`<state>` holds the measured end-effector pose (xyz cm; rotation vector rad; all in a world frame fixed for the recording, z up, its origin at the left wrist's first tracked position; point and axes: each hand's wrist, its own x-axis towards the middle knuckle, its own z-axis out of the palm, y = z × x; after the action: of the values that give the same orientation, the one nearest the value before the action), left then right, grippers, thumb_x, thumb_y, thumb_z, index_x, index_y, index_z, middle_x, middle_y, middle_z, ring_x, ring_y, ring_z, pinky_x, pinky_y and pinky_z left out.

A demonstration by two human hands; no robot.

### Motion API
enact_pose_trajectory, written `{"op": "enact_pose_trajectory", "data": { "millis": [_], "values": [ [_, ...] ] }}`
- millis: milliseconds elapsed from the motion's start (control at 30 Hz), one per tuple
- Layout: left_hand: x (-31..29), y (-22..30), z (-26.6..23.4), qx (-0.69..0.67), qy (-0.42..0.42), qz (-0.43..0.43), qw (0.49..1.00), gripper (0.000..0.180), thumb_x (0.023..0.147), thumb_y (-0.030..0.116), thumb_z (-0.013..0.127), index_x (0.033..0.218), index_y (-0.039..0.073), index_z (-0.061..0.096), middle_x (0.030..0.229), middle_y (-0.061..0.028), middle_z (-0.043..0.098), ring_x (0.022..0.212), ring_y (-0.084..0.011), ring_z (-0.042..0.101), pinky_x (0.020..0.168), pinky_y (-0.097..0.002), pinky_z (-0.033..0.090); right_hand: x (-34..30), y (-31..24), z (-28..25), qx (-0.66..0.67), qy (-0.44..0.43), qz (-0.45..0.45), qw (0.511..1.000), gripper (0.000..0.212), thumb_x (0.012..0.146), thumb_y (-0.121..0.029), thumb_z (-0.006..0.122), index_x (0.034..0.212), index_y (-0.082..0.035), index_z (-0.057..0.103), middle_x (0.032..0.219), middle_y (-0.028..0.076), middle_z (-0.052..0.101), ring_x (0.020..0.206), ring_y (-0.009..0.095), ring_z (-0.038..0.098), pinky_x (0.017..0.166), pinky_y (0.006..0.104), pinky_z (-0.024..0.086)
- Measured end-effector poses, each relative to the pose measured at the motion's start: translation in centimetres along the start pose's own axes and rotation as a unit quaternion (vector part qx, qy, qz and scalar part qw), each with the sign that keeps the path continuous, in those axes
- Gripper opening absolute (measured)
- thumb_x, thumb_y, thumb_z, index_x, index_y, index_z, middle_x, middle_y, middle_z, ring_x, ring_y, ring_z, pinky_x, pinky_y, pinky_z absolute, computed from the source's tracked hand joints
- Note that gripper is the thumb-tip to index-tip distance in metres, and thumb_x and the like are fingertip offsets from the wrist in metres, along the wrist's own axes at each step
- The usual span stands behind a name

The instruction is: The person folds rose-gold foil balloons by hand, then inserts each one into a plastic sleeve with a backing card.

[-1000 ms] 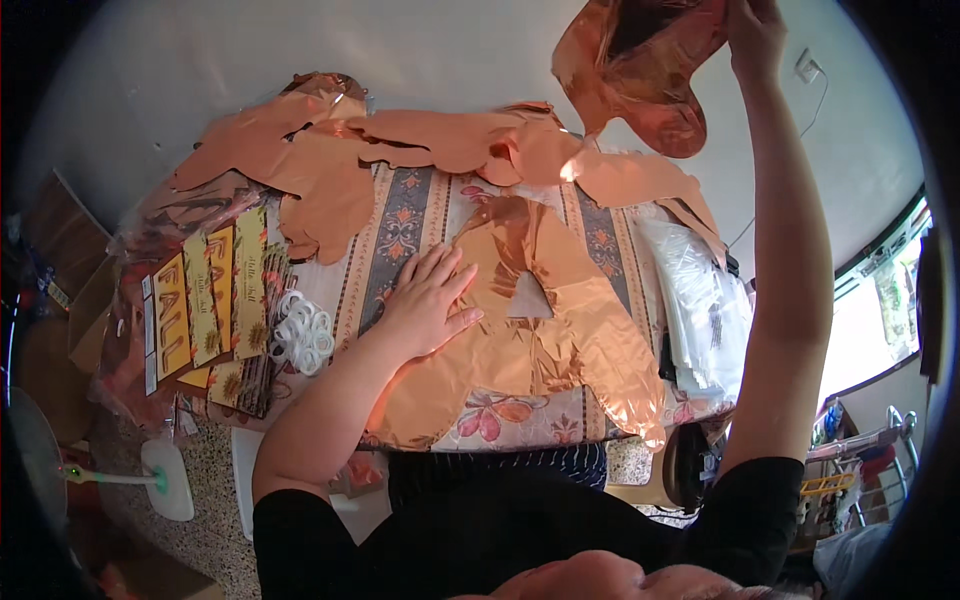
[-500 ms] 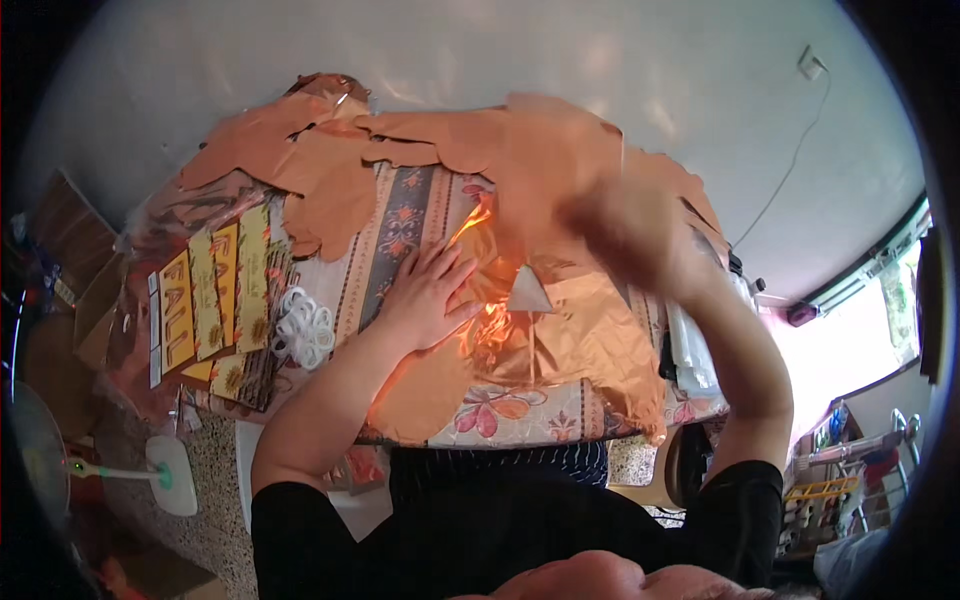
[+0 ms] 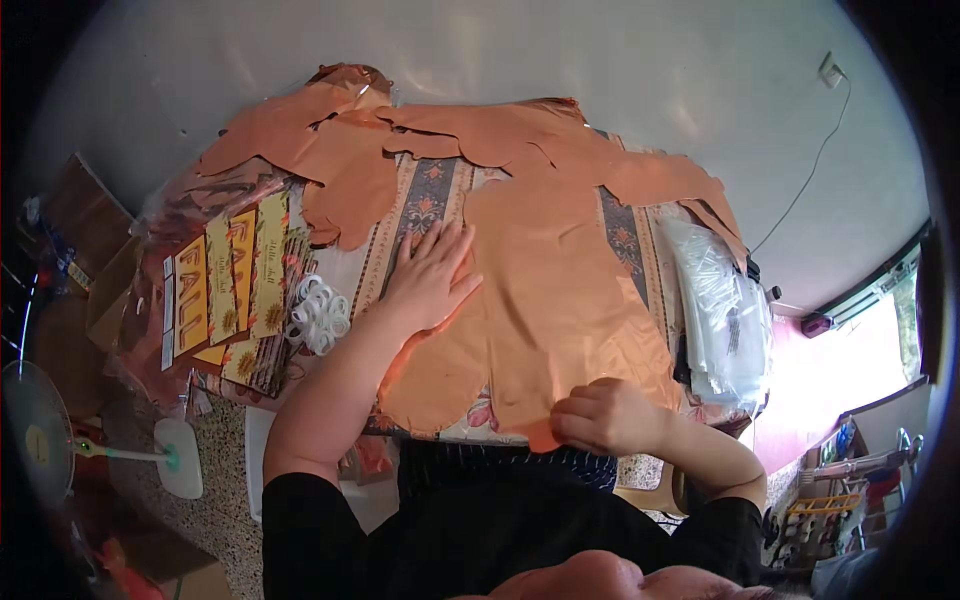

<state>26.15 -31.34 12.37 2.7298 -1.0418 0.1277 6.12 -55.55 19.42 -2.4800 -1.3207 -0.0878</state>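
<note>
Foil sheet (image 3: 545,250) was laid over another foil piece (image 3: 430,388), its near edge pinched by the right hand (image 3: 605,415), left hand (image 3: 432,280) spread flat, with foil shapes (image 3: 345,195) beyond as yet untouched.

A: So where are we looking from?
B: We're head-mounted, wide fisheye, facing down over the grey-and-cream, floral-striped, cloth-covered table (image 3: 425,195), close enough that black fabric sleeves (image 3: 312,530) crowd our lower edge, smooth pale wall (image 3: 480,50) up top.

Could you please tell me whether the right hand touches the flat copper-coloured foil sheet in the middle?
Touching: the head view shows the right hand closed on the near edge of the flat copper-coloured foil sheet.
</note>
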Motion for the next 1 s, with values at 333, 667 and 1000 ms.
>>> {"op": "enact_pose_trajectory", "data": {
  "millis": [333,667,1000],
  "values": [
    [-0.2,-0.2,0.1,-0.037,0.028,-0.009,0.999,0.072,0.096,0.048,0.049,0.15,0.007,0.028,0.155,-0.016,0.029,0.146,-0.0322,0.021,0.118,-0.0521,0.013,3.5,5.3,-0.7,0.042,0.109,0.174,0.978,0.047,0.083,-0.027,0.07,0.122,-0.002,0.059,0.117,0.014,0.062,0.105,0.034,0.059,0.09,0.0425,0.049],
    [-1.4,-0.1,-1.0,0.005,-0.014,0.002,1.0,0.067,0.1,0.048,0.041,0.153,0.01,0.025,0.158,-0.0163,0.024,0.148,-0.0328,0.018,0.119,-0.0483,0.012,3.0,9.7,3.4,-0.208,0.072,0.278,0.935,0.055,0.09,-0.036,0.057,0.128,0.003,0.052,0.133,0.017,0.052,0.116,0.032,0.051,0.094,0.0417,0.044],
    [-0.6,-1.3,-2.0,0.003,-0.032,-0.03,0.999,0.067,0.098,0.05,0.042,0.152,0.014,0.026,0.158,-0.0154,0.023,0.147,-0.0333,0.019,0.117,-0.0537,0.015,2.1,9.5,2.1,-0.243,0.057,0.257,0.934,0.053,0.091,-0.038,0.055,0.126,0.002,0.053,0.128,0.014,0.054,0.111,0.029,0.052,0.096,0.0396,0.04]
  ]
}}
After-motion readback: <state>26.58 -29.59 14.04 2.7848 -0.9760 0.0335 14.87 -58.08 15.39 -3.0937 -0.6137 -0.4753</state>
